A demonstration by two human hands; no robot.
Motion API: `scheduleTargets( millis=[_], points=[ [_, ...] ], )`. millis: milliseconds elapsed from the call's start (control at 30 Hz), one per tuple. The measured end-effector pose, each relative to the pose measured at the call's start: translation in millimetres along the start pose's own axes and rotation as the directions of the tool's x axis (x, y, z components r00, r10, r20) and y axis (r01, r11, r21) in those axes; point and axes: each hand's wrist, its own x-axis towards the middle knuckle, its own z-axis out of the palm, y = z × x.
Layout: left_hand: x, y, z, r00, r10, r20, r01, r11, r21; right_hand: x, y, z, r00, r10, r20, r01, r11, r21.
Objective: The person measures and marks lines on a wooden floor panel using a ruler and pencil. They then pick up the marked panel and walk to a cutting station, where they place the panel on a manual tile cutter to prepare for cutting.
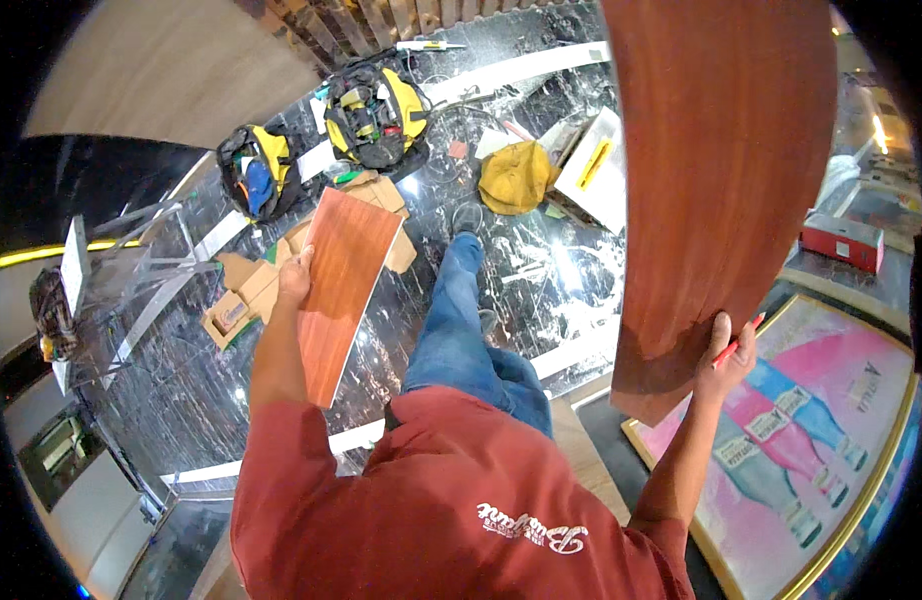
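My left hand point(295, 278) grips the left edge of a short reddish-brown wood-grain panel point(349, 285), which is held tilted above the floor. On the right, a much longer and wider panel point(723, 190) of similar colour rises to the top of the view. My right hand point(726, 365) is closed at its lower right edge, thumb against the face. A slim red pencil or marker point(738, 341) sticks out between the fingers of that same hand. Part of the right hand's grip is hidden behind the panel.
Two black-and-yellow tool bags point(373, 118) stand on the dark, dusty floor point(381, 350), with flattened cardboard point(251, 290) nearby. A mustard cloth bag point(516, 178) lies beside a white box point(596, 170). A gold-framed picture point(791, 420) and a red box point(843, 243) are at right.
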Motion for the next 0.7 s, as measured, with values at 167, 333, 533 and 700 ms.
scheduleTargets(
  millis=[167,333,533,700],
  points=[
    [96.1,12.9,134.5,0.998,-0.015,-0.061,0.024,0.989,0.147,61.4,103.7,124.7,0.977,0.1,0.187,-0.117,0.99,0.078],
    [207.8,38.7,274.0,0.997,-0.042,0.065,0.025,0.968,0.25,117.2,213.4,255.9,0.919,0.212,0.333,-0.153,0.969,-0.193],
    [287.5,-39.3,411.0,0.997,-0.066,0.039,0.052,0.953,0.298,135.8,333.7,397.7,0.917,0.209,0.341,-0.157,0.972,-0.176],
    [316.7,-61.9,494.2,1.0,0.023,0.001,-0.023,0.968,0.249,116.8,393.9,432.1,0.955,0.141,0.261,-0.092,0.977,-0.192]
  ],
)
